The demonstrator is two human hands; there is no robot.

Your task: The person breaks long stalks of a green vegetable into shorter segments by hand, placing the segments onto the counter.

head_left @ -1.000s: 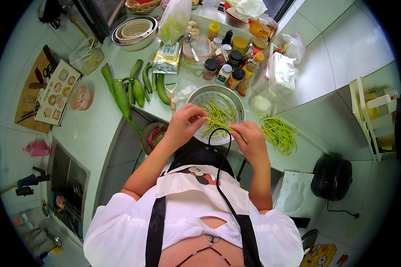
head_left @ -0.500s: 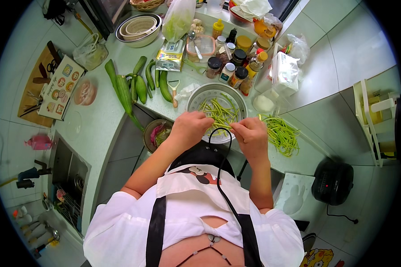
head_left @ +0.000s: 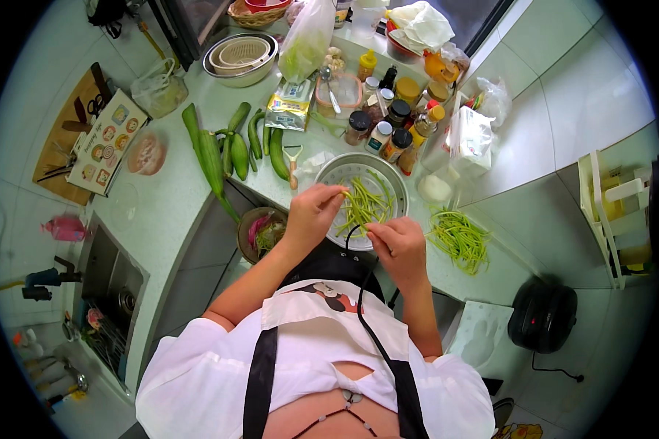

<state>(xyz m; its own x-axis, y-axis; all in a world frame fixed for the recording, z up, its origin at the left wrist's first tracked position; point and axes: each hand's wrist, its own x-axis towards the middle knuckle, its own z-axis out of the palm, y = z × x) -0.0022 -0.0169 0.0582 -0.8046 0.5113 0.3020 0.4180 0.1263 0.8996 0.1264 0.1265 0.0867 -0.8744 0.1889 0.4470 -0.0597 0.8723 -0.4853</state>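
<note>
Both my hands are over a round metal basin of slender green bean pieces. My left hand is closed in a pinch at the basin's left side, a green bean at its fingertips. My right hand pinches at the near right rim. A green bean seems to run between the two, though it is hard to tell from those below. A heap of long green beans lies on the counter to the right. Below left of the basin, a bowl holds scraps and something pink.
A peeler, a packet and several green gourds lie left of the basin. Seasoning jars crowd behind it. A black cable hangs in front of me. The sink is at left, a black appliance at right.
My hands have drawn apart: the left is higher at the basin's left side, the right lower by the near rim. The whole view has shifted slightly.
</note>
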